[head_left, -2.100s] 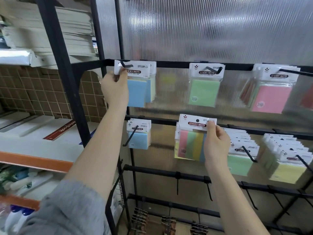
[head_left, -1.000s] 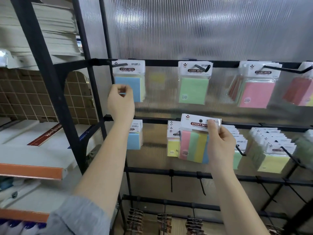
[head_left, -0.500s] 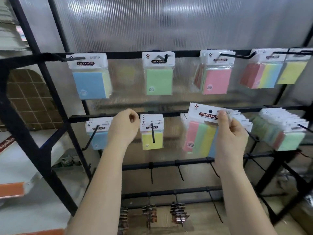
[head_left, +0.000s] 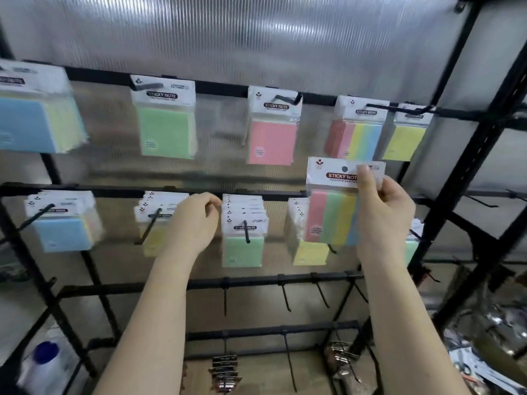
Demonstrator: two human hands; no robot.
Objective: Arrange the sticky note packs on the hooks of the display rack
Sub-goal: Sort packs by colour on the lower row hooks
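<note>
My right hand (head_left: 383, 212) pinches a striped multicolour sticky note pack (head_left: 332, 212) by its white header card, holding it up in front of the middle rail of the black display rack (head_left: 228, 88). Straight above it a matching striped pack (head_left: 358, 132) hangs on a top-rail hook. My left hand (head_left: 194, 220) hovers loosely curled and empty between a yellow stack (head_left: 155, 220) and a green stack (head_left: 243, 238) on the middle rail. Blue (head_left: 34, 115), green (head_left: 165, 124), pink (head_left: 272, 129) and yellow (head_left: 405, 135) packs hang along the top rail.
Bare hooks (head_left: 285, 295) stick out of the third rail. Binder clips (head_left: 225, 369) hang on the lowest rail. A black upright post (head_left: 467, 172) stands at the right, with clutter on the floor beyond. A white bottle with a blue cap (head_left: 45, 363) sits lower left.
The view has swung to the right along the rack. My right hand has lifted the striped pack higher and rightward. My left hand left the blue pack on the top-left hook and dropped to the middle rail.
</note>
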